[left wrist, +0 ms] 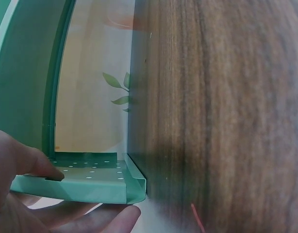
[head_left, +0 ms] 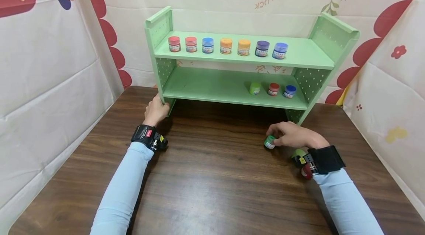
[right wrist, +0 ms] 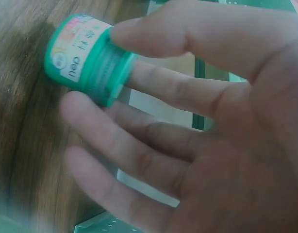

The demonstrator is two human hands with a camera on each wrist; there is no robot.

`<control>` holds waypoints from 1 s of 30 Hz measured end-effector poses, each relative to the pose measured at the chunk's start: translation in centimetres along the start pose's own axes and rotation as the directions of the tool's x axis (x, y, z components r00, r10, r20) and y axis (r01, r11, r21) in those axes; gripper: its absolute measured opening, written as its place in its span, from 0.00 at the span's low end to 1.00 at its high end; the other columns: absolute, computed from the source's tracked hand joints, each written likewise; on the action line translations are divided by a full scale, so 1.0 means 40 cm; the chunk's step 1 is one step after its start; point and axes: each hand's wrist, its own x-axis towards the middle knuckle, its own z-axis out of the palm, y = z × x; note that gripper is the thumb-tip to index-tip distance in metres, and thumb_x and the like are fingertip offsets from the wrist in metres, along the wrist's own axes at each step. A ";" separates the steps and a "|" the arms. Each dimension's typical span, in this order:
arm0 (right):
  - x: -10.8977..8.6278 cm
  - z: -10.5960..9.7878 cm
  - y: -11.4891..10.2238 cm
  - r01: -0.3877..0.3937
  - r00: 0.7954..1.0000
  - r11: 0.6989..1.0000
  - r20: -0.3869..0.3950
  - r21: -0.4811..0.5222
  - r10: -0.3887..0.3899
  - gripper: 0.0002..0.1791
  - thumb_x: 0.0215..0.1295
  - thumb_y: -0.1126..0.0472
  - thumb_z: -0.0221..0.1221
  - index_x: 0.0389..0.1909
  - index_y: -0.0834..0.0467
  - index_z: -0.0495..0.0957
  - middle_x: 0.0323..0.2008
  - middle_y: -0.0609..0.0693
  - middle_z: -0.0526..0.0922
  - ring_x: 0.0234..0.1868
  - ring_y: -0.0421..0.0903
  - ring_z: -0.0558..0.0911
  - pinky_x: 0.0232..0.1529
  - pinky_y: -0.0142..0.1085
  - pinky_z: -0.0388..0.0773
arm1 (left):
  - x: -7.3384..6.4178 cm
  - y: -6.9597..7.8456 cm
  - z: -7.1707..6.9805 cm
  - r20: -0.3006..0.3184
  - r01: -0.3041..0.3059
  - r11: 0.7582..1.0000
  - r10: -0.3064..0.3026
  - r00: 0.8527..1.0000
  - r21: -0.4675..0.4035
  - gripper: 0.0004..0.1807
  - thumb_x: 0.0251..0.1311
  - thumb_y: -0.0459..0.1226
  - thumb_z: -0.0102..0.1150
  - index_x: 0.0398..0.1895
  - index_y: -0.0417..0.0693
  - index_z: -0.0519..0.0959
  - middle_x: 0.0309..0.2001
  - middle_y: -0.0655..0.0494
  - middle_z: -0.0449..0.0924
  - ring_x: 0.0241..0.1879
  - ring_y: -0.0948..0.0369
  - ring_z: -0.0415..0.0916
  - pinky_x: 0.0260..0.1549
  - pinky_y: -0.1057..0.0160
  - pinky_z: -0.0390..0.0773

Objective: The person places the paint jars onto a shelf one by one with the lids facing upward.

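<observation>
My left hand (head_left: 156, 111) grips the lower left side panel of a light green two-tier shelf (head_left: 202, 82). In the left wrist view the thumb lies inside the panel's edge (left wrist: 76, 190) and the other fingers outside it. In front of the shelf's right leg, my right hand (head_left: 295, 134) pinches a small green paint jar (head_left: 269, 142) low over the table. The right wrist view shows the labelled jar (right wrist: 78, 56) tilted between thumb and index finger, with the other fingers spread loosely below.
Several paint jars (head_left: 226, 46) line the upper tier. A light green jar (head_left: 255, 88), a red jar (head_left: 273, 89) and a blue jar (head_left: 289, 91) stand at the lower tier's right. Beside my right wrist, a lime jar (head_left: 299, 153) and dark red jar (head_left: 307, 171) are partly hidden.
</observation>
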 end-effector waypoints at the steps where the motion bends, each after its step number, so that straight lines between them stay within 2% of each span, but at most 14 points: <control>1: 0.002 -0.001 0.000 0.016 1.000 1.000 -0.013 -0.023 -0.017 0.18 0.69 0.64 0.62 0.58 0.64 0.78 0.45 0.53 0.84 0.42 0.46 0.77 0.42 0.38 0.75 | 0.000 0.000 -0.001 -0.001 -0.001 1.000 0.001 1.000 0.000 0.15 0.66 0.43 0.47 0.52 0.49 0.72 0.44 0.40 0.78 0.45 0.41 0.76 0.43 0.38 0.75; 6: 0.010 -0.002 -0.008 0.064 0.993 0.993 -0.096 -0.103 -0.074 0.18 0.69 0.62 0.64 0.57 0.62 0.79 0.41 0.51 0.84 0.39 0.45 0.76 0.39 0.36 0.74 | -0.001 0.001 -0.006 -0.011 -0.009 1.000 0.009 1.000 0.003 0.16 0.65 0.43 0.47 0.53 0.49 0.72 0.44 0.40 0.79 0.44 0.41 0.77 0.43 0.37 0.75; 13: 0.020 -0.004 -0.019 0.125 0.966 0.980 -0.205 -0.154 -0.155 0.16 0.68 0.61 0.65 0.56 0.57 0.81 0.31 0.46 0.79 0.30 0.40 0.73 0.30 0.32 0.70 | 0.000 0.005 -0.015 -0.013 -0.011 1.000 0.011 1.000 0.003 0.21 0.66 0.43 0.46 0.60 0.49 0.72 0.47 0.38 0.79 0.47 0.39 0.78 0.42 0.37 0.75; 19: 0.028 0.000 -0.033 0.165 0.941 0.973 -0.270 -0.163 -0.205 0.16 0.68 0.60 0.66 0.56 0.55 0.82 0.34 0.46 0.82 0.32 0.41 0.75 0.32 0.32 0.73 | -0.001 0.004 -0.021 -0.015 -0.014 1.000 0.014 1.000 -0.001 0.21 0.66 0.43 0.46 0.61 0.50 0.71 0.47 0.38 0.79 0.46 0.40 0.77 0.41 0.37 0.76; 22: 0.036 0.001 -0.051 0.189 0.919 0.965 -0.313 -0.184 -0.240 0.17 0.68 0.60 0.67 0.57 0.53 0.82 0.37 0.46 0.82 0.34 0.42 0.75 0.34 0.32 0.74 | -0.001 0.002 -0.021 -0.024 -0.012 1.000 0.012 1.000 -0.001 0.22 0.65 0.43 0.47 0.61 0.51 0.71 0.46 0.38 0.79 0.45 0.39 0.77 0.42 0.36 0.76; 26: 0.046 0.002 -0.079 0.230 0.873 0.946 -0.381 -0.229 -0.305 0.19 0.67 0.60 0.68 0.58 0.54 0.82 0.38 0.47 0.82 0.34 0.43 0.76 0.36 0.32 0.74 | -0.001 -0.001 -0.016 -0.033 -0.006 1.000 0.006 0.999 -0.001 0.22 0.64 0.43 0.47 0.61 0.51 0.72 0.47 0.39 0.79 0.46 0.38 0.78 0.42 0.36 0.75; 30: 0.048 0.007 -0.101 0.223 0.844 0.952 -0.448 -0.209 -0.296 0.23 0.68 0.60 0.67 0.63 0.57 0.77 0.41 0.51 0.85 0.37 0.44 0.80 0.37 0.32 0.76 | -0.001 0.002 -0.003 -0.023 -0.013 1.000 0.013 1.000 0.000 0.21 0.64 0.43 0.48 0.60 0.51 0.72 0.47 0.39 0.80 0.48 0.38 0.79 0.41 0.37 0.75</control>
